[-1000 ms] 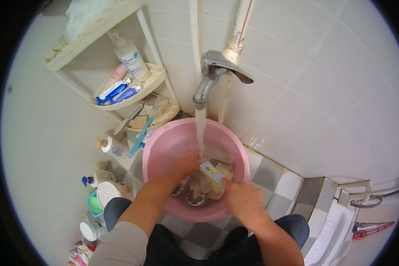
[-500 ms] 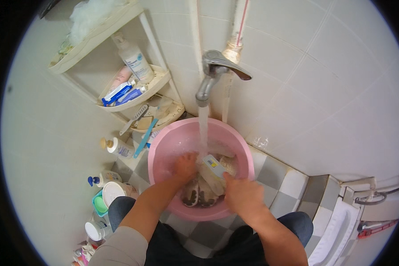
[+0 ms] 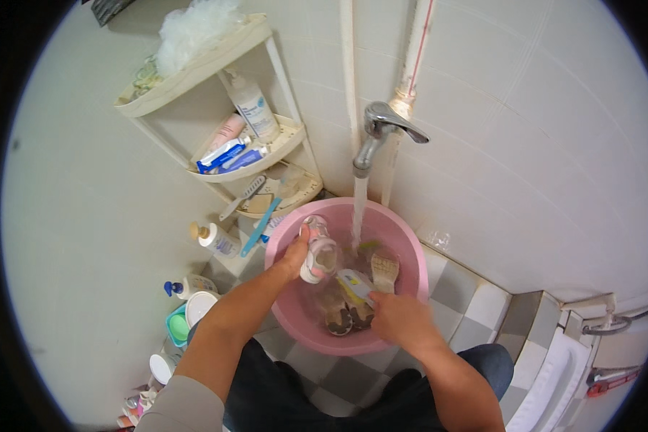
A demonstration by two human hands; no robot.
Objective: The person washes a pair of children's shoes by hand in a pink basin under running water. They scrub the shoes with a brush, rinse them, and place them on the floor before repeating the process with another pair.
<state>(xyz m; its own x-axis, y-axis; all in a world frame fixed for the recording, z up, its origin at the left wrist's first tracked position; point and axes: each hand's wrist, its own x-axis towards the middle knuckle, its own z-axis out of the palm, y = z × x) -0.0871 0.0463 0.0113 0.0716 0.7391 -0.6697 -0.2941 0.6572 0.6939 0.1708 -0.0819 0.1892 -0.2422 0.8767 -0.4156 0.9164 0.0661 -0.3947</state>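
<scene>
Pink shoe in L hand, brush low in R hand

Shoe's at the L side of the pink basin, held over it just beside the water stream from the tap, not under it. To scrub well, prob best to grip one end firmly, turn the side being cleaned toward the brush & use short strokes over the basin so drips fall inside. Stream's handy for a rinse, but expect splash if the shoe goes right under. Mind the other shoes in the basin too, b/c a brush this low could bump them.

Pose: L forearm slants in from lower left, wrist about at the basin's L rim; L fingers closed round the shoe's outer side, thumb up near its far end. R forearm comes from lower right, hand over the near R part of the basin, fingers curled tight on the brush's near end; exact finger spread can't tell, back of hand hides it. Brush points away & left, bristles not visible
</scene>
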